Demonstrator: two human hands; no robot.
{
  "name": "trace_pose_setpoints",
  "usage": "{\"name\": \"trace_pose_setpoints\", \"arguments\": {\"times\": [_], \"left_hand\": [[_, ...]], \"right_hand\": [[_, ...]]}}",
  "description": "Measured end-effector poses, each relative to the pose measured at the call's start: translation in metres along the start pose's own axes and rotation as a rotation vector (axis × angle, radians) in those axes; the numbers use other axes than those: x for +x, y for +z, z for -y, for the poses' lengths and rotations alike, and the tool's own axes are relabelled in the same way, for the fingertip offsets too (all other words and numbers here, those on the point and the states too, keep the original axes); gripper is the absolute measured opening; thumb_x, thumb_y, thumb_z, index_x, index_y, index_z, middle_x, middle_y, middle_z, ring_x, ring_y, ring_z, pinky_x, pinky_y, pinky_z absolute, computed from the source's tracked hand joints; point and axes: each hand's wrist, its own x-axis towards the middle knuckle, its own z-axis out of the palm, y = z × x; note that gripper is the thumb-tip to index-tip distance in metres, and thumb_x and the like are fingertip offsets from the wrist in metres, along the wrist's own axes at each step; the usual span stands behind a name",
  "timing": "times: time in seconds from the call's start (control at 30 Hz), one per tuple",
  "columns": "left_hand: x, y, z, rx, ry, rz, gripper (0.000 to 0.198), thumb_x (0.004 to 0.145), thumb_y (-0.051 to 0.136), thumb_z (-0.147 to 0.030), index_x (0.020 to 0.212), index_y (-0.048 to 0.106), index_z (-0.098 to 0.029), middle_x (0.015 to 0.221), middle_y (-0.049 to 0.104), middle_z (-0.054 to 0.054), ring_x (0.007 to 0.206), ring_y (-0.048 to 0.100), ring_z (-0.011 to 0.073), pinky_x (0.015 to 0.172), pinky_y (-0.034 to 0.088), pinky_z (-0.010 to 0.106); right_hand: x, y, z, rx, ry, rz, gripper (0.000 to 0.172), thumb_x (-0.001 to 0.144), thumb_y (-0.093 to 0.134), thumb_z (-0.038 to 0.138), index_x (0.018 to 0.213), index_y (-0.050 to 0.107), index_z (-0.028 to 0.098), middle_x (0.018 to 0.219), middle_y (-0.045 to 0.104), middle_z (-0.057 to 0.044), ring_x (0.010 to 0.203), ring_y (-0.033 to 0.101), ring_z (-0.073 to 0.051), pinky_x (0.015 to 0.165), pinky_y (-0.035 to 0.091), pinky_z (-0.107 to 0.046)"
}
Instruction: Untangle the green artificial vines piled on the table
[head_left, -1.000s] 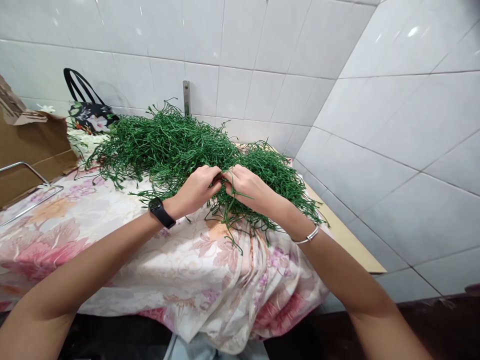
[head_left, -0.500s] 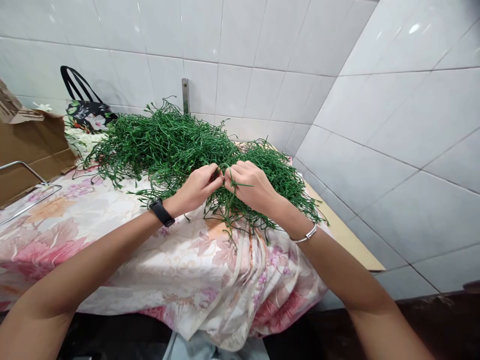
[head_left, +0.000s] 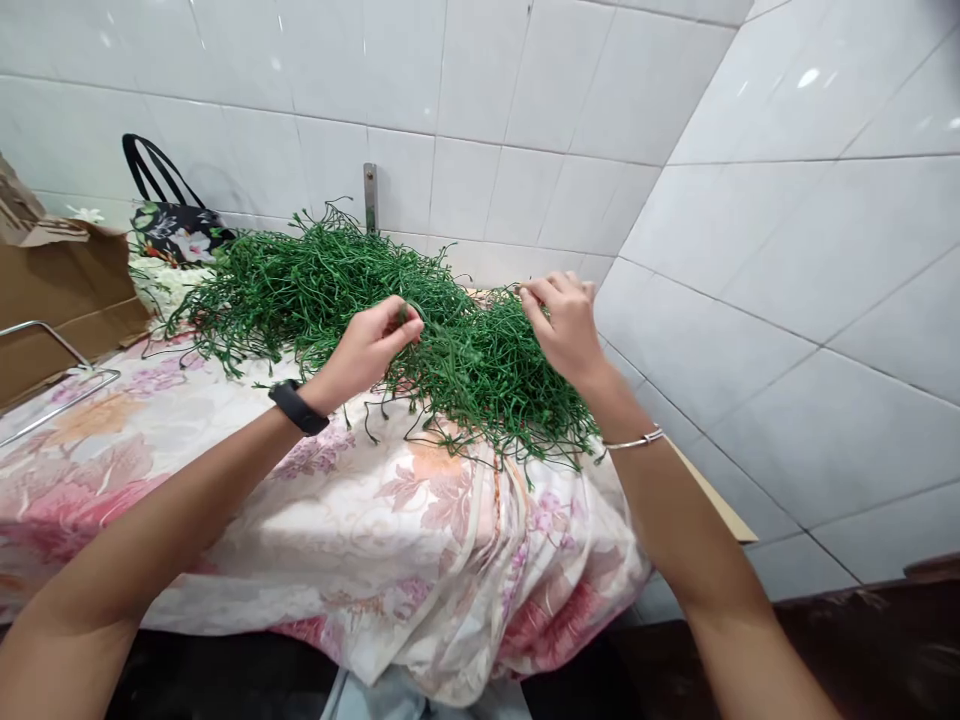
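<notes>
Thin green artificial stems with small bud-like tips lie in a large tangled heap [head_left: 300, 270] and a smaller pile [head_left: 510, 370] on the right. My left hand [head_left: 371, 345], with a black wristband, is closed in a pinch at the front of the large heap. A bit of green stem shows between its thumb and fingers. My right hand [head_left: 566, 325], wearing a thin bangle, hovers over the back right of the smaller pile. Its fingers are bent and loosely apart, with no stem visible in them.
A floral cloth [head_left: 315, 530] covers the table. To the left are a cardboard box [head_left: 67, 290], a bent metal rod [head_left: 82, 390], white flowers [head_left: 169, 285] and a black floral bag [head_left: 176, 230]. White tiled walls [head_left: 750, 250] bound the back and right.
My hands were together at a stem in the middle. They have parted: the right moved right and upward and let go of its stem, the left shifted slightly left.
</notes>
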Motion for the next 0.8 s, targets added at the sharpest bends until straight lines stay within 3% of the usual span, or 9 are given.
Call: {"name": "trace_pose_setpoints", "arguments": {"times": [0.1, 0.27, 0.4, 0.53, 0.63, 0.8], "left_hand": [[0.009, -0.009, 0.008, -0.259, -0.054, -0.106, 0.012, 0.074, 0.055, -0.025, 0.074, 0.051, -0.015, 0.07, 0.054, 0.0, 0.063, 0.049, 0.0089, 0.058, 0.04, 0.021], [0.009, -0.007, 0.011, -0.315, -0.101, -0.111, 0.014, 0.07, 0.061, -0.024, 0.076, 0.054, -0.014, 0.071, 0.056, 0.001, 0.066, 0.052, 0.009, 0.059, 0.042, 0.02], [0.005, -0.002, 0.005, -0.301, -0.089, -0.04, 0.017, 0.069, 0.063, -0.027, 0.077, 0.053, -0.015, 0.074, 0.057, 0.002, 0.068, 0.053, 0.0098, 0.063, 0.044, 0.022], [0.001, 0.002, -0.005, -0.272, -0.081, 0.048, 0.018, 0.071, 0.062, -0.031, 0.077, 0.054, -0.015, 0.072, 0.056, 0.001, 0.064, 0.051, 0.0088, 0.059, 0.043, 0.021], [-0.002, 0.005, -0.01, -0.258, -0.088, 0.104, 0.019, 0.072, 0.061, -0.032, 0.077, 0.055, -0.015, 0.069, 0.056, 0.001, 0.06, 0.05, 0.0081, 0.054, 0.04, 0.02], [-0.003, 0.006, -0.006, -0.307, -0.099, 0.162, 0.015, 0.073, 0.06, -0.024, 0.083, 0.056, -0.014, 0.075, 0.057, 0.001, 0.065, 0.052, 0.0082, 0.056, 0.041, 0.02]], "right_hand": [[-0.001, 0.008, -0.013, 0.009, 0.027, 0.043, 0.031, 0.089, 0.03, 0.033, 0.1, 0.057, 0.024, 0.094, 0.054, -0.005, 0.094, 0.045, -0.02, 0.079, 0.023, -0.037], [-0.005, 0.009, -0.001, 0.04, 0.005, 0.064, 0.031, 0.088, 0.032, 0.036, 0.108, 0.052, 0.023, 0.111, 0.051, -0.008, 0.106, 0.041, -0.024, 0.084, 0.02, -0.041], [-0.007, -0.002, 0.025, 0.206, -0.092, 0.09, 0.028, 0.09, 0.029, 0.031, 0.099, 0.054, 0.023, 0.107, 0.055, -0.004, 0.103, 0.045, -0.018, 0.084, 0.022, -0.035], [-0.012, -0.006, 0.046, 0.42, -0.2, 0.237, 0.025, 0.088, 0.037, 0.037, 0.094, 0.055, 0.023, 0.1, 0.059, -0.001, 0.098, 0.049, -0.014, 0.085, 0.022, -0.031], [-0.014, -0.003, 0.049, 0.455, -0.258, 0.315, 0.024, 0.085, 0.042, 0.04, 0.094, 0.056, 0.023, 0.09, 0.063, 0.002, 0.087, 0.052, -0.012, 0.084, 0.021, -0.03], [-0.015, 0.002, 0.042, 0.266, -0.345, 0.172, 0.022, 0.088, 0.039, 0.034, 0.088, 0.059, 0.026, 0.077, 0.063, 0.004, 0.077, 0.05, -0.01, 0.086, 0.02, -0.032]]}}
